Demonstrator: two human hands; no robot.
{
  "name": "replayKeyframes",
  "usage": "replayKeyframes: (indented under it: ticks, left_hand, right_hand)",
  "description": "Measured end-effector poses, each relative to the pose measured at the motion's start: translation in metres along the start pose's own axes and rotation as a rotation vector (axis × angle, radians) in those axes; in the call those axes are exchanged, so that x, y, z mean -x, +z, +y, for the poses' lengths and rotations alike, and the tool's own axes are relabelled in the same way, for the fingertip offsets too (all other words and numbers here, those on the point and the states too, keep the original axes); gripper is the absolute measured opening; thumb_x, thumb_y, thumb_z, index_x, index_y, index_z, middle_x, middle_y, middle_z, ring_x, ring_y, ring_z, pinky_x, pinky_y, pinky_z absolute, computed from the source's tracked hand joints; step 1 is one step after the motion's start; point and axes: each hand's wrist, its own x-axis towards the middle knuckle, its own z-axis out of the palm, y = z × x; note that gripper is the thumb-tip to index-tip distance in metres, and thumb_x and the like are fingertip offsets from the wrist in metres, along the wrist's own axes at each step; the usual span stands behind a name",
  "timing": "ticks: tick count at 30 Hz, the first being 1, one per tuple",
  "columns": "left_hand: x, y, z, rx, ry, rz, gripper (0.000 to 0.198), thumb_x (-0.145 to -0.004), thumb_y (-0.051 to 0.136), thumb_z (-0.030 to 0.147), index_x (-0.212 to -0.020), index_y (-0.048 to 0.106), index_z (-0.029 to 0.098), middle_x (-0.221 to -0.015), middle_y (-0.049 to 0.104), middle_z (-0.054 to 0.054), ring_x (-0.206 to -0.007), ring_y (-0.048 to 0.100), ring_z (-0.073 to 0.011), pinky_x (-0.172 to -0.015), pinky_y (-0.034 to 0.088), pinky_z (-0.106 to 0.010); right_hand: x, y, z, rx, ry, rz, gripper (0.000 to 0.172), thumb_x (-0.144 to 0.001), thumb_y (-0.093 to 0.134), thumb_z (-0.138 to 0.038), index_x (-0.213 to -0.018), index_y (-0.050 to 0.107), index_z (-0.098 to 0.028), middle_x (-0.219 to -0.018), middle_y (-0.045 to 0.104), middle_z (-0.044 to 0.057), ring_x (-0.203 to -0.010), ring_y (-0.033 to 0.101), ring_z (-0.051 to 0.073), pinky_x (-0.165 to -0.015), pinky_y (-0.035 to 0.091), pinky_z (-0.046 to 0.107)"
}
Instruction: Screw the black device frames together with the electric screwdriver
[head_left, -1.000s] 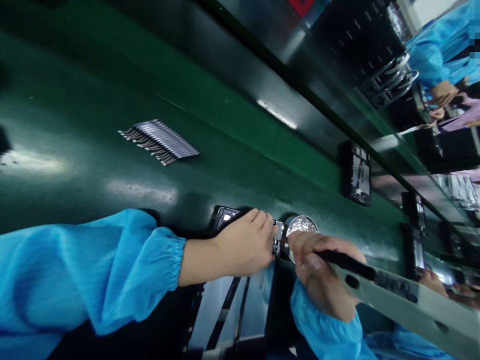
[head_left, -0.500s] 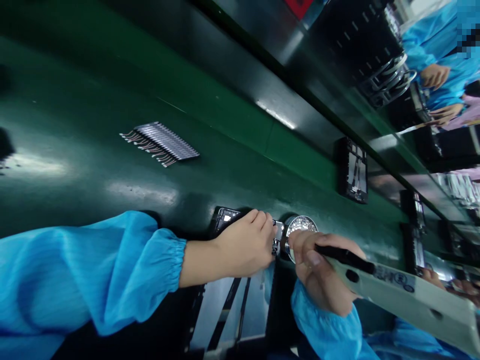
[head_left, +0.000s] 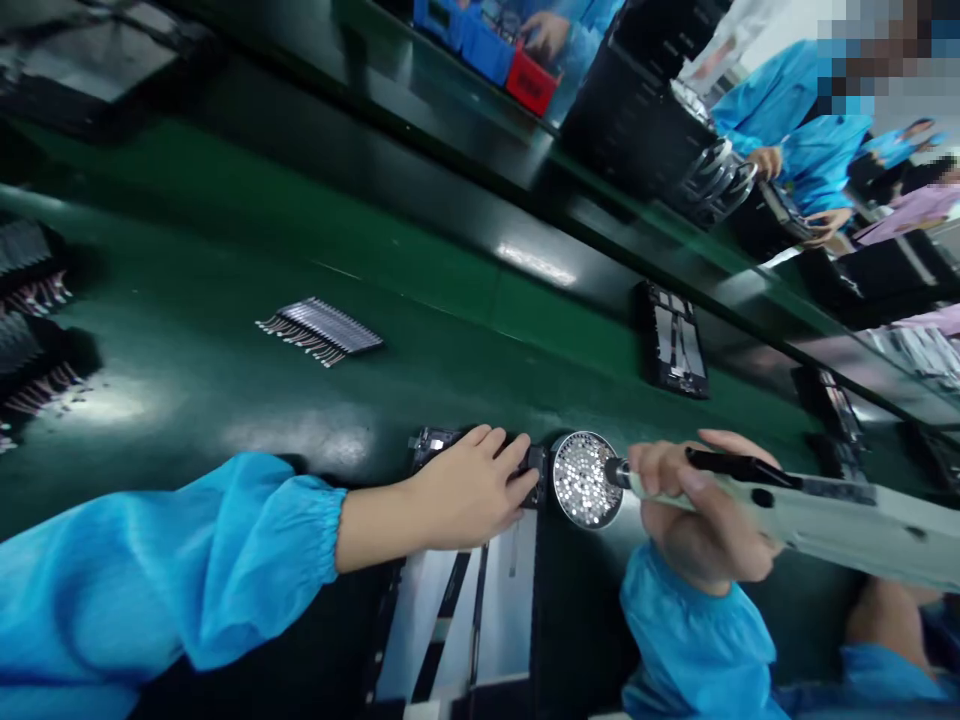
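My left hand (head_left: 457, 492) lies across the top end of an opened tablet (head_left: 501, 610), its fingers stretched out and spread over the dark frame. The tablet rests on the green bench and shows pale panels with dark strips. My right hand (head_left: 701, 505) is closed round a pale electric screwdriver (head_left: 847, 520) with a black lever. The screwdriver's tip points left, at the right rim of a round metal dish (head_left: 556, 490) of small shiny screws (head_left: 586, 478). The dish stands just right of the tablet's top corner. The palm hides part of the tablet.
A row of small wired parts (head_left: 330, 325) lies on the bench beyond my left hand. More wired parts (head_left: 30, 350) lie at far left. Another opened tablet (head_left: 673, 340) is at the back right. Across the raised ledge are a red bin (head_left: 531, 82) and co-workers in blue sleeves.
My right hand has drawn the screwdriver to the right, so the dish of screws now shows fully. My left hand's fingers have spread out over the tablet's top end. The view has shifted.
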Motion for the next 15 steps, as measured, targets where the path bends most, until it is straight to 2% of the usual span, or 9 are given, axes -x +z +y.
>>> replayKeyframes:
  ticks: [5,9,11,13,14,15]
  left_hand:
    - [0.003,0.004,-0.003,-0.087,0.044,0.018,0.037,-0.099,0.058,0.036,-0.127,0.066,0.013,-0.135,0.062,-0.023,-0.112,0.066,-0.0360,-0.092,0.053,-0.051]
    - [0.002,-0.005,0.000,-0.127,0.078,0.049,0.030,-0.099,0.058,0.030,-0.116,0.071,0.008,-0.131,0.065,-0.024,-0.117,0.066,-0.0358,-0.096,0.053,-0.052]
    - [0.011,-0.010,0.013,-0.140,0.085,0.085,0.029,-0.098,0.060,0.031,-0.111,0.073,0.008,-0.127,0.068,-0.023,-0.122,0.063,-0.0368,-0.103,0.050,-0.056]
    - [0.030,-0.010,0.036,-0.134,0.142,0.099,0.029,-0.097,0.061,0.034,-0.109,0.074,0.011,-0.126,0.070,-0.018,-0.127,0.060,-0.0353,-0.109,0.047,-0.057]
    - [0.043,-0.008,0.050,-0.120,0.195,0.092,0.029,-0.096,0.062,0.037,-0.110,0.075,0.015,-0.126,0.071,-0.013,-0.129,0.059,-0.0331,-0.111,0.047,-0.055]
    - [0.057,-0.005,0.064,-0.111,0.266,0.085,0.026,-0.095,0.062,0.036,-0.112,0.076,0.021,-0.128,0.072,-0.006,-0.131,0.058,-0.0267,-0.112,0.049,-0.046]
  right_hand:
    - [-0.012,-0.032,-0.003,0.059,-0.027,0.134,0.029,-0.070,0.062,-0.011,-0.097,0.066,-0.020,-0.050,0.056,-0.006,-0.042,0.051,0.014,-0.053,0.045,0.034]
    - [-0.021,-0.045,-0.001,0.027,-0.019,0.205,0.026,-0.069,0.067,-0.013,-0.093,0.065,-0.021,-0.048,0.055,-0.007,-0.041,0.050,0.015,-0.052,0.044,0.033]
    - [-0.026,-0.050,0.002,0.025,-0.039,0.276,0.025,-0.067,0.068,-0.013,-0.090,0.065,-0.021,-0.047,0.055,-0.008,-0.040,0.050,0.014,-0.051,0.044,0.033]
    - [-0.032,-0.055,0.005,0.038,-0.048,0.345,0.023,-0.066,0.068,-0.011,-0.087,0.066,-0.021,-0.049,0.056,-0.007,-0.041,0.051,0.014,-0.051,0.044,0.033]
    - [-0.033,-0.058,0.006,0.045,-0.055,0.374,0.022,-0.066,0.069,-0.011,-0.085,0.066,-0.020,-0.049,0.056,-0.007,-0.041,0.051,0.014,-0.050,0.043,0.034]
    - [-0.035,-0.061,0.008,0.049,-0.063,0.392,0.021,-0.066,0.071,-0.010,-0.084,0.067,-0.020,-0.050,0.056,-0.007,-0.041,0.051,0.014,-0.049,0.043,0.034]
